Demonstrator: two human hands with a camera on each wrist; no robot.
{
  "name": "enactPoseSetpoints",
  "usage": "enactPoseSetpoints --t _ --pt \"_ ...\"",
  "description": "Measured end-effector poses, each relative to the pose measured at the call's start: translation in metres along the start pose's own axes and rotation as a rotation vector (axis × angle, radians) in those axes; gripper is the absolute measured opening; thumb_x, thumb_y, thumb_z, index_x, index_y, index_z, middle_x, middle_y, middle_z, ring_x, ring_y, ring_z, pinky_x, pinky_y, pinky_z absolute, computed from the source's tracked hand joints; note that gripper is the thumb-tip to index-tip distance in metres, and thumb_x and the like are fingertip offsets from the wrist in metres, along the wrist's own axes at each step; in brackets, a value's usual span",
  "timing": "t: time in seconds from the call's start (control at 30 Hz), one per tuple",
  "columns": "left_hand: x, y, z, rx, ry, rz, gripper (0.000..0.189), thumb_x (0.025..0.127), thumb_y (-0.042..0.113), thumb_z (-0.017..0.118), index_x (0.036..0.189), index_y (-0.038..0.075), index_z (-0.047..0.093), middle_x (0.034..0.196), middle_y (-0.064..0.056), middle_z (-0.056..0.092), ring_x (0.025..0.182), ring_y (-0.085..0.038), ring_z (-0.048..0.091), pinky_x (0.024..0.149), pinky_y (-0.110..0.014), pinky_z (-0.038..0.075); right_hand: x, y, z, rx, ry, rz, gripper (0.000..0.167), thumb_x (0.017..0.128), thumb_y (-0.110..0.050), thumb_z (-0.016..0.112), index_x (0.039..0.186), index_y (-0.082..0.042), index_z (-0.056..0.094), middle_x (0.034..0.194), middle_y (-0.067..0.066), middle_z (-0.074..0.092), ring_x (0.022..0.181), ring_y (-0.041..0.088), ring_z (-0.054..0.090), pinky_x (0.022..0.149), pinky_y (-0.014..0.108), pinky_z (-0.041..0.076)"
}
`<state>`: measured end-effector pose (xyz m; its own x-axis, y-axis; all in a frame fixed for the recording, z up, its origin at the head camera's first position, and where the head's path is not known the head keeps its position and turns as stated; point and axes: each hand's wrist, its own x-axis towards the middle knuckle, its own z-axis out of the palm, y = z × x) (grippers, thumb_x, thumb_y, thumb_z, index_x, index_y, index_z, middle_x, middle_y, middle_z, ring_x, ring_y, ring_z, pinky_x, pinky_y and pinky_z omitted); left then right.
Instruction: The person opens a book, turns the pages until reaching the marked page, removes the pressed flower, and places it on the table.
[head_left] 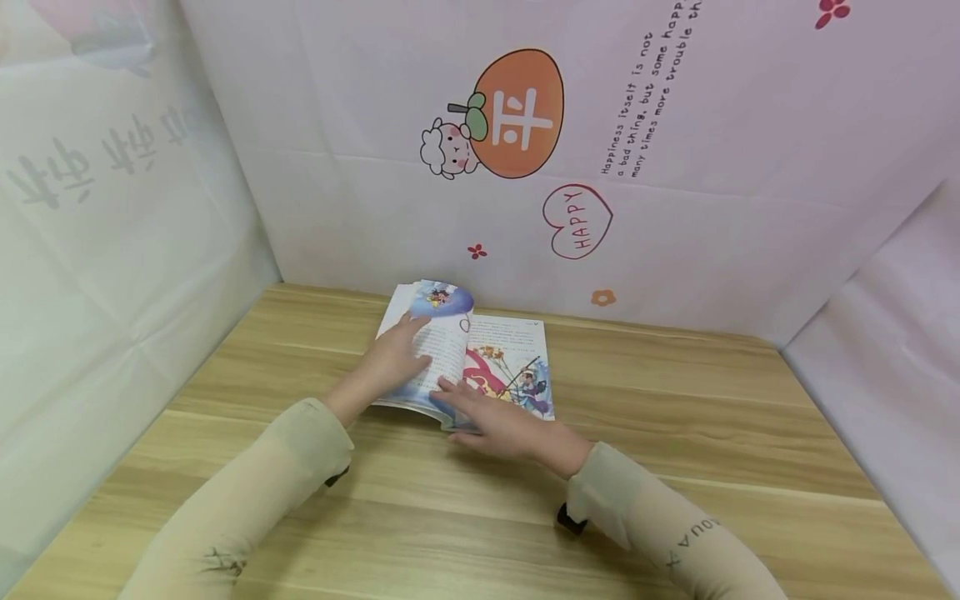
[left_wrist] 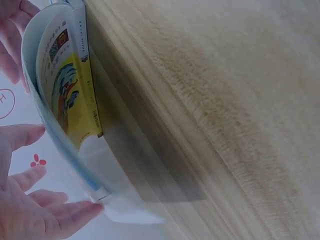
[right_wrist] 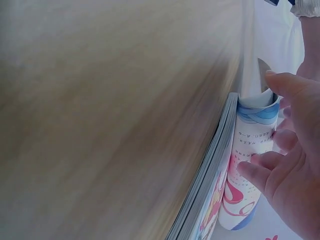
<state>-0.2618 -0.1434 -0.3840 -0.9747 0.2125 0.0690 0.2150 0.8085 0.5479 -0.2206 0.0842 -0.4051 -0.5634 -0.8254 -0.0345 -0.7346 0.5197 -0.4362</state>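
An illustrated book (head_left: 506,337) lies spread on the table near the back wall. Its left-hand pages (head_left: 442,354) bulge up in a curve, while the right page lies flatter with a coloured picture. My left hand (head_left: 392,357) rests on the left-hand pages, fingers extended. At the book's near edge, by the spine, is my right hand (head_left: 501,425), its fingers stretched across the curved pages. In the right wrist view, the fingertips of the right hand (right_wrist: 292,145) touch the rolled page (right_wrist: 255,140). From the left wrist, a yellow illustrated panel (left_wrist: 77,97) shows under the curved pages.
The wooden table (head_left: 465,517) runs up to a white printed sheet (head_left: 360,167) that hangs as a back wall. Similar white sheets close off the left (head_left: 112,275) and right (head_left: 892,333) sides. Dark bands (head_left: 572,520) sit at both wrists.
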Motion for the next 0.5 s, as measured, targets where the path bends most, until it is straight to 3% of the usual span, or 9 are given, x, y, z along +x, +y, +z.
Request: enactPoseSetpoints --t 0.2,0.5 --pt "0.0015 0.003 0.0041 0.021 -0.084 -0.008 0.065 0.1 0.017 0.065 0.158 0.009 0.038 0.166 -0.025 0.017 0.149 -0.05 0.022 0.116 -0.065 0.024 0.0 -0.0014 0.0016 -0.009 -0.007 -0.007 0.066 0.104 -0.031 0.062 0.162 -0.019 0.032 0.17 0.004 0.019 0.153 0.034 0.02 0.116 0.053 0.035" --pt "0.0048 0.0057 0.0095 0.061 -0.179 0.08 0.053 0.107 0.022 0.054 0.158 0.014 0.042 0.168 -0.019 0.017 0.149 -0.052 0.017 0.115 -0.067 0.026 0.0041 -0.0065 0.0036 -0.044 -0.034 -0.019 0.06 0.105 -0.031 0.062 0.159 -0.017 0.04 0.17 0.005 0.017 0.153 0.037 0.015 0.117 0.053 0.033"
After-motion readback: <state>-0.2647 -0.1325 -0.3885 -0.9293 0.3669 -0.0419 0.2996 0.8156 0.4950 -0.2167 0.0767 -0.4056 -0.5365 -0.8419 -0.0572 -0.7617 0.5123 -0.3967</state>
